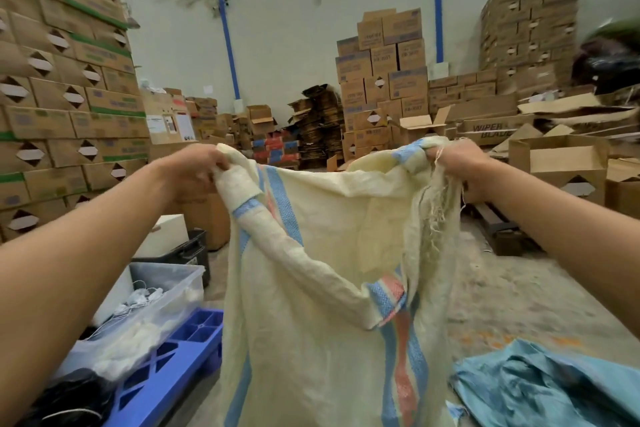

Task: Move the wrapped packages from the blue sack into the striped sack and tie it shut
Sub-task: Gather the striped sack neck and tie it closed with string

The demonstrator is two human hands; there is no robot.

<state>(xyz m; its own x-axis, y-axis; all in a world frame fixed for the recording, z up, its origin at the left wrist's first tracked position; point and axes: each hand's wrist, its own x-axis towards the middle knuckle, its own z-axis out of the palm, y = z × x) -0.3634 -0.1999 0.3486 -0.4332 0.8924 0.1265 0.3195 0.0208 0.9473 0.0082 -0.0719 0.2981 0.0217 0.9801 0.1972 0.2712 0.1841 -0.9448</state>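
We are holding up a pale cream woven plastic sack with blue and red stripes, which fills the centre and lower middle of the frame. Its mouth is pulled wide between our hands, the near rim sagging in a rolled fold toward the lower centre.

Our left hand, left of centre, grips a bunched corner of the rim with curled fingers. Our right hand, right of centre, pinches the opposite corner, where loose frayed threads hang down. Both forearms reach out from the bottom corners of the frame, raised and spread apart.

A crumpled light blue woven sack lies on the concrete floor at lower right, just beside the striped sack. We see no wrapped packages; whether they are inside the blue sack we cannot tell.

We judge this to be the opening step: readying the striped sack to receive the load. The next move likely calls for keeping the mouth open while freeing one hand to reach toward the blue sack.

Stacked brown cardboard cartons fill the background.
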